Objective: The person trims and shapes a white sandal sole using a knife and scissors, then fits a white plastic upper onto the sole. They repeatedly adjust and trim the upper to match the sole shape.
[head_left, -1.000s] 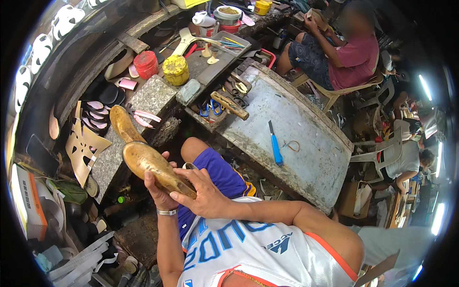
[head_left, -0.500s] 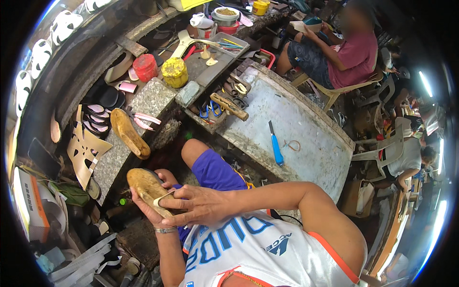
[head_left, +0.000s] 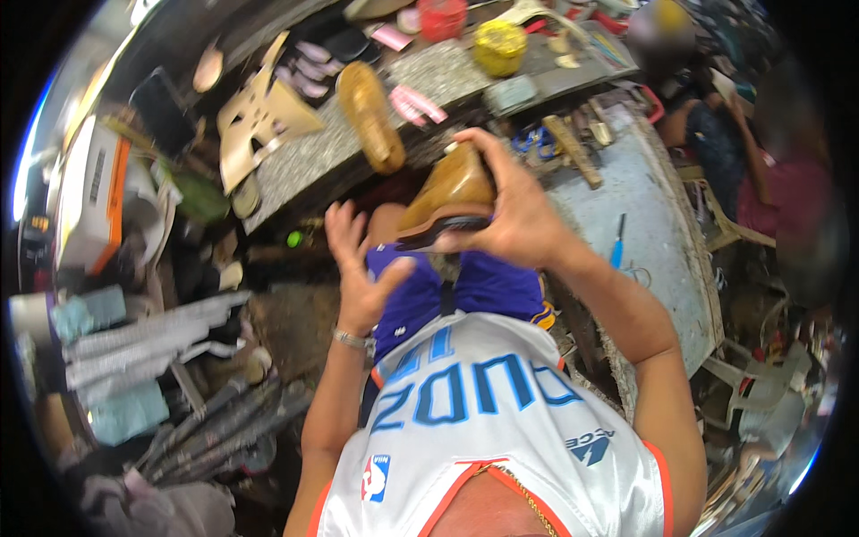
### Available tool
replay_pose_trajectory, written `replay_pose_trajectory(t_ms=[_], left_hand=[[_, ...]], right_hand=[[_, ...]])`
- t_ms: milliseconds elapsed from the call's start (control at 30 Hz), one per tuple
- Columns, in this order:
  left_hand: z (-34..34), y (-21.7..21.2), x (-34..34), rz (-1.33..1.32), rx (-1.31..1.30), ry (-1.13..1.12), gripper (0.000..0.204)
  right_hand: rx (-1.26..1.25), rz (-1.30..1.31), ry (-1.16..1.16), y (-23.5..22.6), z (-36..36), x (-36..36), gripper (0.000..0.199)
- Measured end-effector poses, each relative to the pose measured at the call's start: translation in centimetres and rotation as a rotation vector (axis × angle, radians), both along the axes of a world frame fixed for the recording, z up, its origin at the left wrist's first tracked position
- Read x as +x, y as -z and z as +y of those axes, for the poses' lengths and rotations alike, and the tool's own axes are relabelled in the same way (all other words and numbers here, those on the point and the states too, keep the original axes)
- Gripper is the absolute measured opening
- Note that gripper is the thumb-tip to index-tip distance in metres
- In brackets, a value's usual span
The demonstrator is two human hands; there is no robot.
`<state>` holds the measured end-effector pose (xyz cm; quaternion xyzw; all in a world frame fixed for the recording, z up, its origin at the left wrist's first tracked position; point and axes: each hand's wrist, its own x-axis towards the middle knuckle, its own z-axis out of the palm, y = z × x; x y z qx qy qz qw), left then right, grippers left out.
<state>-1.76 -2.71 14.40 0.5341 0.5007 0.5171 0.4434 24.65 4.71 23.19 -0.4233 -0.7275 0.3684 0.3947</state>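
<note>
Gripping a last (head_left: 452, 183) firmly in the right hand (head_left: 528, 219), with fingers over the top and thumb at the dark underside, in front of the slab (head_left: 295, 170) and clear of its near edge. Holding the left hand (head_left: 365, 282) loose and released, with fingers spread, also in front of the slab, near the last but apart from it. Wearing a metal bracelet (head_left: 349, 339) on the left wrist. Dressed in purple shorts (head_left: 403, 309) and a white jersey (head_left: 465, 385), and placed at the slab's near side.

On the slab, to be seen: another last (head_left: 371, 121), lying with one end at the near edge; just to the right of that, pink-handled pliers (head_left: 418, 105); toward the slab's left end, a beige cutout (head_left: 264, 125) with holes. At the slab's far edge, to be found: a red pot (head_left: 442, 18); at its right end, a yellow pot (head_left: 499, 49).

Farther out, right of the slab, visible: a pale table (head_left: 599, 206) bearing a stick (head_left: 573, 152) and a blue-handled knife (head_left: 617, 246). Well beyond, also right of the slab: a seated co-worker (head_left: 792, 192) in a dark red shirt, blurred. Left of the slab: a white and orange box (head_left: 94, 197).
</note>
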Motion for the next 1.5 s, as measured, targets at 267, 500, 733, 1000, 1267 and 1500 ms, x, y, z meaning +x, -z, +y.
replay_pose_trajectory(t_ms=[267, 500, 733, 1000, 1267, 1500], left_hand=[[3.9, -1.0, 3.5, 0.145, 0.061, 0.471, 0.129], [3.1, 1.8, 2.2, 0.013, -0.135, 0.284, 0.107], [2.5, 1.6, 2.5, 0.136, 0.164, 0.471, 0.108], [2.7, 1.9, 3.7, 0.122, 0.073, 0.574, 0.104], [3.1, 2.7, 3.5, 0.05, 0.078, 0.51, 0.108], [2.9, 4.2, 2.9, -0.083, -0.067, 0.532, 0.11]], right_hand=[[-0.589, 0.065, -0.27, 3.5, 0.6, -1.8, 0.11], [-0.579, 0.209, -0.063, 5.3, -0.1, 1.6, 0.103], [-0.504, 0.025, -0.056, 7.3, -0.4, 2.8, 0.061], [-0.144, -0.06, -0.124, 8.6, -0.9, 0.9, 0.065], [-0.455, 0.365, 0.218, 13.2, -2.5, -1.1, 0.036], [-0.804, 0.652, 0.059, 15.8, -4.0, -1.4, 0.03]])
